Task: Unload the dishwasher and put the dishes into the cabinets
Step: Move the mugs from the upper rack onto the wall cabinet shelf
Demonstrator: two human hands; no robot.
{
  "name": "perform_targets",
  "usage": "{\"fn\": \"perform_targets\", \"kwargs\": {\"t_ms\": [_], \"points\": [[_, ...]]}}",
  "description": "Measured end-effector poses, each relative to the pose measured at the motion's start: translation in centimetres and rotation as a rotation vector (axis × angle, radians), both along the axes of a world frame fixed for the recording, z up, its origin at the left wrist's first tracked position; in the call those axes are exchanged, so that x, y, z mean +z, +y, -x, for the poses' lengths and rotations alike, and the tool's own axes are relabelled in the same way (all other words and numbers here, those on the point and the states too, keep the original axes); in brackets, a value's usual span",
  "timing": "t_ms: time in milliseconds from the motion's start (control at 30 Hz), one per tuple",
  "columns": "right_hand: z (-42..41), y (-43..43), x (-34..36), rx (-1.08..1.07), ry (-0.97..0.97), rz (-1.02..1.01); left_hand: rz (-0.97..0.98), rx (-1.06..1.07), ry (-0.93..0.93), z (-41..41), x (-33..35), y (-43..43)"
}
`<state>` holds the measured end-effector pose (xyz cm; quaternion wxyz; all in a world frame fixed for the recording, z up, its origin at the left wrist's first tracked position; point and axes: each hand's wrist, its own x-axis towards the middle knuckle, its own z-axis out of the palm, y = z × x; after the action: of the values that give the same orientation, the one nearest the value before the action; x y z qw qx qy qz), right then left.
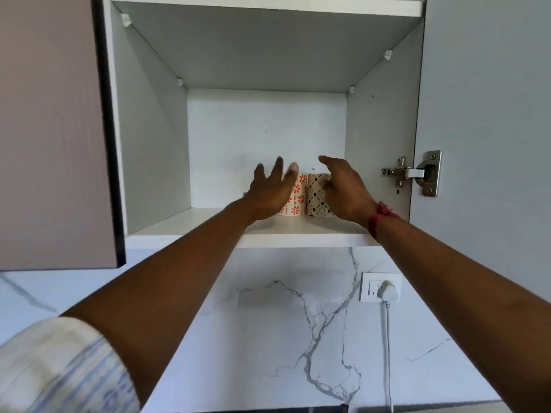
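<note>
Two mugs stand side by side on the lower shelf (298, 226) of the open wall cabinet. One is a cream mug with red flowers (299, 195). The other is a cream mug with a brown pattern (316, 198), to its right. My left hand (269, 193) is in front of the flowered mug with its fingers spread and straight, partly covering it. My right hand (346, 190) is at the right side of the brown-patterned mug. Its forefinger stretches out above the rim and its thumb lies against the mug's side. Neither hand holds anything.
The cabinet's right door (483, 114) stands open on a metal hinge (417, 173). A closed brown door (50, 129) is to the left, and an upper shelf (268, 7) is above. Below is a marble backsplash (268, 323) with a wall socket and white plug (386, 290).
</note>
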<state>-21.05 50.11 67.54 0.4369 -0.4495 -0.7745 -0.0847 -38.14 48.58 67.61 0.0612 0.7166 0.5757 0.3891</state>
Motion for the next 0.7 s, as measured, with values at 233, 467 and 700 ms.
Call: {"fn": "perform_targets", "kwargs": {"t_ms": [233, 467, 700], "points": [[-0.5, -9.0, -6.8, -0.017, -0.034, -0.257, -0.502, -0.085, 0.457, 0.8, -4.6, -10.5], [-1.7, -19.6, -15.0, -0.055, -0.044, -0.199, -0.374, -0.188, 0.388, 0.4, -11.5, -20.3], [-6.6, -32.2, -26.4, -0.215, -0.035, 0.052, -0.215, -0.511, 0.235, -3.6, -21.5, -27.8]]}}
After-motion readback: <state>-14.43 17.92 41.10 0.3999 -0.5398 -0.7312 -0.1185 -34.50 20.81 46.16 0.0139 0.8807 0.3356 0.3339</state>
